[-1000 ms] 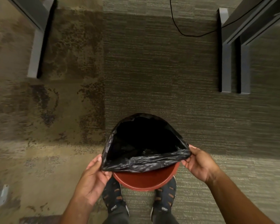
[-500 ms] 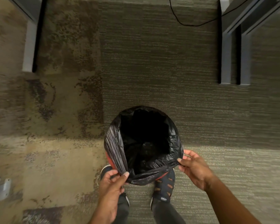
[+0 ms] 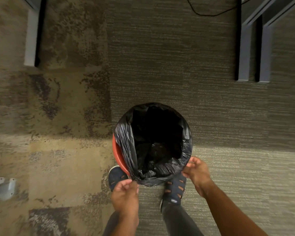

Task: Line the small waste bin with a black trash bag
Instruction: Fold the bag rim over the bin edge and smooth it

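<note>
A black trash bag [image 3: 126, 147] sits inside a small red waste bin [image 3: 117, 153] on the carpet, its mouth open and folded over most of the rim. Only a strip of red rim shows on the left side. My left hand [image 3: 125, 195] pinches the bag's edge at the near left of the bin. My right hand [image 3: 197, 172] grips the bag's edge at the near right. The bin's body is hidden by the bag and by the view from above.
My two feet in dark sandals [image 3: 174, 189] stand just behind the bin. Grey desk legs [image 3: 245, 51] rise at the right and another leg [image 3: 31, 36] at the left. A black cable [image 3: 209, 14] lies on the carpet at the top. A small metal bracket [image 3: 5, 187] sits far left.
The bag's near edge has been pulled down over the bin's near rim, covering the red that showed there. Both hands moved lower and closer together along the near side.
</note>
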